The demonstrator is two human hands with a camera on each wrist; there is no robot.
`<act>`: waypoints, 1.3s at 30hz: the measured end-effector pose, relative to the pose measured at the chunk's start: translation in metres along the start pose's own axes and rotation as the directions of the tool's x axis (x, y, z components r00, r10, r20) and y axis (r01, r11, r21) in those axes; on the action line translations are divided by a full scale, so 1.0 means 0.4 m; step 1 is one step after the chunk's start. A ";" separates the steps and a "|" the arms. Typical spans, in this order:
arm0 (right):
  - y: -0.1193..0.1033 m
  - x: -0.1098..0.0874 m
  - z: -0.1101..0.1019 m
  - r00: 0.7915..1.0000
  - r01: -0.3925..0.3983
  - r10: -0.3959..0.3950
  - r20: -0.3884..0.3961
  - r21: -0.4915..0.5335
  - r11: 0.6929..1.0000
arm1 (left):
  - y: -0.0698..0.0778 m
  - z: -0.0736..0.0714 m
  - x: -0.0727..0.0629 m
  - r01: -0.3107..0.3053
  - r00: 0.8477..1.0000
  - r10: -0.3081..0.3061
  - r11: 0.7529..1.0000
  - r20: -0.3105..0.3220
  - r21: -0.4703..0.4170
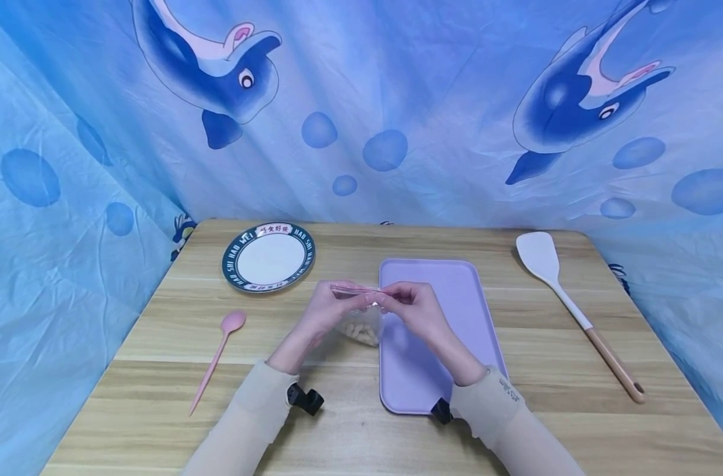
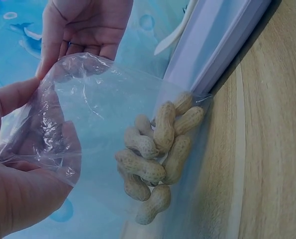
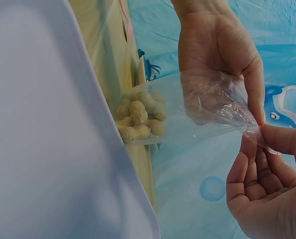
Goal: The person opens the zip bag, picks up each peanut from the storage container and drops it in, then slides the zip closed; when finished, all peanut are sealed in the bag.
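Note:
A clear zip bag (image 1: 367, 320) hangs upright between both hands, just left of the purple tray. Several unshelled peanuts (image 2: 155, 154) lie in its bottom, showing also as peanuts (image 3: 140, 117) in the right wrist view. My left hand (image 1: 333, 305) pinches the bag's top edge between thumb and fingers. On the same pink-lined edge, at its right end, my right hand (image 1: 413, 305) pinches with thumb and index finger, its other fingers curled. The two thumbs are close together at the bag's mouth. Whether the seal is fully closed cannot be told.
The purple tray (image 1: 435, 330) lies under the right forearm. A dark-rimmed plate (image 1: 270, 258) is at the back left, with a pink spoon (image 1: 218, 350) in front of it. To the right lies a white spatula (image 1: 566, 301) with a wooden handle. A dolphin-print curtain (image 1: 432, 99) hangs behind the table.

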State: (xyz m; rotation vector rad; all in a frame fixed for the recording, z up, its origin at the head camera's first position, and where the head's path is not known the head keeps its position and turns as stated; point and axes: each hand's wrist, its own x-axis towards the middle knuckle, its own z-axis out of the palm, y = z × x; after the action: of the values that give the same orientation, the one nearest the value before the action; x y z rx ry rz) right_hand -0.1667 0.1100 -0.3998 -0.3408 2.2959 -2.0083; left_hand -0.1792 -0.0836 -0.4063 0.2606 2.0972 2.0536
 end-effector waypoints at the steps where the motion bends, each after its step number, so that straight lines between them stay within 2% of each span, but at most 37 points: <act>1: -0.001 0.000 0.001 1.000 -0.003 0.003 0.000 0.002 1.000 | 0.000 0.000 0.000 0.001 1.000 -0.001 1.000 0.000 -0.001; 10: -0.003 0.000 0.007 1.000 0.018 -0.018 -0.012 -0.002 1.000 | 0.006 0.000 -0.006 0.005 1.000 -0.004 0.999 -0.023 0.043; 19: 0.002 0.001 0.010 1.000 -0.007 0.007 -0.007 0.000 1.000 | 0.001 -0.005 -0.007 0.003 1.000 -0.002 0.999 -0.014 0.037; 30: 0.009 0.003 -0.007 0.999 0.009 -0.008 0.032 -0.048 0.999 | 0.007 -0.010 -0.003 0.015 1.000 -0.015 0.998 0.006 0.065; 39: 0.012 0.012 -0.018 0.999 0.018 -0.015 0.031 -0.089 0.996 | 0.013 -0.035 0.003 0.019 1.000 -0.018 0.993 -0.003 0.112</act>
State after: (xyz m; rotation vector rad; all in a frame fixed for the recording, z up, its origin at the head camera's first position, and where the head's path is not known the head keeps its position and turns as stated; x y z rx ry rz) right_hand -0.1734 0.1164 -0.4031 -0.3942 2.3768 -1.8989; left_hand -0.1840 -0.0967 -0.4010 0.2545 2.2113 1.9292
